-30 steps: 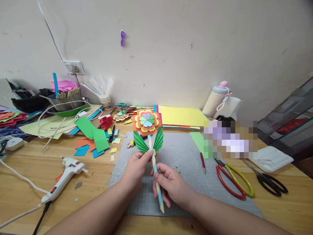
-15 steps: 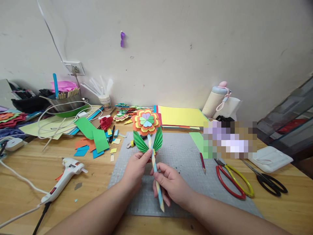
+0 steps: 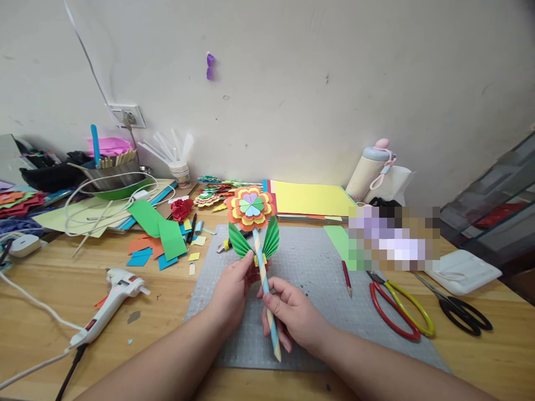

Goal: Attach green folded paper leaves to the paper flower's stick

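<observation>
Wall: it is pale and stands behind everything (image 3: 271, 94).
Table: it is wooden (image 3: 163, 317) and carries many paper pieces.
Mat: the grey cutting mat (image 3: 326, 334) lies on the table, under both hands.
Flower: the paper flower (image 3: 251, 208) is held above the mat, its head away from the person; it has a striped stem (image 3: 262, 270) and two green leaves (image 3: 272, 238).
Right hand: this hand (image 3: 296, 314) pinches the lower stem between thumb and fingers.
Left hand: this hand (image 3: 231, 285) has its thumb on the base of the left leaf, its fingers curled behind the stem.
Glue gun: it is white (image 3: 109, 305) and lies at left of the mat.
Pencil: the red one (image 3: 346, 276) lies on the mat.
</observation>
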`<state>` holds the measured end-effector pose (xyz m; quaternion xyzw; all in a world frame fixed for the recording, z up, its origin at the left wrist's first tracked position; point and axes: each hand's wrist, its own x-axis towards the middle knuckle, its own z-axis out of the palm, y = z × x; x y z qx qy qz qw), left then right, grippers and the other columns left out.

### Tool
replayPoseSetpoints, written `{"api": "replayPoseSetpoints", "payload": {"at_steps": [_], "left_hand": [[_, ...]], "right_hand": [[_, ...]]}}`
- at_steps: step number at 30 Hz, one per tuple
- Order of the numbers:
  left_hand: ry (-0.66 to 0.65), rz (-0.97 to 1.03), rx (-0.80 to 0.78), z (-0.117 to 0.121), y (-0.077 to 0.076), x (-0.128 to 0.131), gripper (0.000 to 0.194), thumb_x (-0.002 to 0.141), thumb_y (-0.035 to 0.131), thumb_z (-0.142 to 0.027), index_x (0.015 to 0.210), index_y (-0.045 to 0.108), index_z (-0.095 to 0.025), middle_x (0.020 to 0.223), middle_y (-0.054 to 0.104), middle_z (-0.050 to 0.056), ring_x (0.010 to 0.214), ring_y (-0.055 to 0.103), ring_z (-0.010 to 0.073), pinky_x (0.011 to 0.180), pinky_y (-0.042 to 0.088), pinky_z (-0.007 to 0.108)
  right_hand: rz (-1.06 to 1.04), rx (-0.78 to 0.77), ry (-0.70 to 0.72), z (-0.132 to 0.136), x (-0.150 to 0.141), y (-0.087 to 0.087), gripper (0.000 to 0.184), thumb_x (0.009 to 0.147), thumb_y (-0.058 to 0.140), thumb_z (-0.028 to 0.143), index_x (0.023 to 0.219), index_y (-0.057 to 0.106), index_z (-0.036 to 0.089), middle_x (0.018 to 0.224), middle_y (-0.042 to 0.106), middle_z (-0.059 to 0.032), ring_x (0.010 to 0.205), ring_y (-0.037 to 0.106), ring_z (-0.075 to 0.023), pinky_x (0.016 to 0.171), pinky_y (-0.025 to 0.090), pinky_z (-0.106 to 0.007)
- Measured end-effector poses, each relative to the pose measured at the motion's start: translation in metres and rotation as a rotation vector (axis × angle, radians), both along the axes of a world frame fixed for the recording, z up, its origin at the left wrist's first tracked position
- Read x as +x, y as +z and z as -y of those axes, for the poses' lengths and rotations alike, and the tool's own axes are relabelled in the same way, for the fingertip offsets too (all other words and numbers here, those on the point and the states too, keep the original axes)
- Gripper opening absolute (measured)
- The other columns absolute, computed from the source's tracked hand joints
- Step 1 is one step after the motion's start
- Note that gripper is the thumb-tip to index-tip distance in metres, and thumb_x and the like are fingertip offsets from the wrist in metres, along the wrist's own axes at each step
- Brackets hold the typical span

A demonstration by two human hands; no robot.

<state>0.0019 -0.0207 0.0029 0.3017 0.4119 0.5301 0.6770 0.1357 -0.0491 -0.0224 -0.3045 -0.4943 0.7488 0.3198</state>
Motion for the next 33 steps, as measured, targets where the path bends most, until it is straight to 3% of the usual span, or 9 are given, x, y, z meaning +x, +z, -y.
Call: {"api": "replayPoseSetpoints", "payload": {"at_steps": [17,27,33], "left_hand": [[0.004,0.001,-0.005,0.0015,0.0008,0.0004,0.032,0.077,0.06,-0.043,0.082,0.069,-0.012,0.079,0.068,0.009,0.078,0.061,0.0183,0.07,0.045,0.026],[-0.004,-0.081,-0.026,0.0025,0.0019,0.0009,0.03,0.067,0.071,-0.043,0.066,0.065,-0.013,0.058,0.057,0.001,0.053,0.051,0.01,0.047,0.036,0.02],[0.01,-0.15,-0.018,0.0031,0.0036,0.0015,0.031,0.066,0.072,-0.043,0.064,0.065,-0.012,0.053,0.057,0.0,0.043,0.046,0.0081,0.044,0.033,0.021]], "right_hand": [[0.002,-0.001,-0.004,-0.0005,-0.0005,0.0009,0.034,0.083,0.05,0.051,0.09,0.04,0.019,0.054,0.062,0.0042,0.022,0.039,-0.0042,0.022,0.026,-0.011],[0.029,0.004,0.002,-0.0012,0.0,0.002,0.034,0.083,0.05,0.051,0.09,0.039,0.02,0.054,0.061,0.005,0.022,0.038,-0.0045,0.022,0.025,-0.013],[0.064,0.013,0.013,0.0001,-0.0002,0.0026,0.035,0.082,0.05,0.052,0.088,0.038,0.02,0.055,0.062,0.0045,0.023,0.038,-0.0046,0.022,0.025,-0.014]]}}
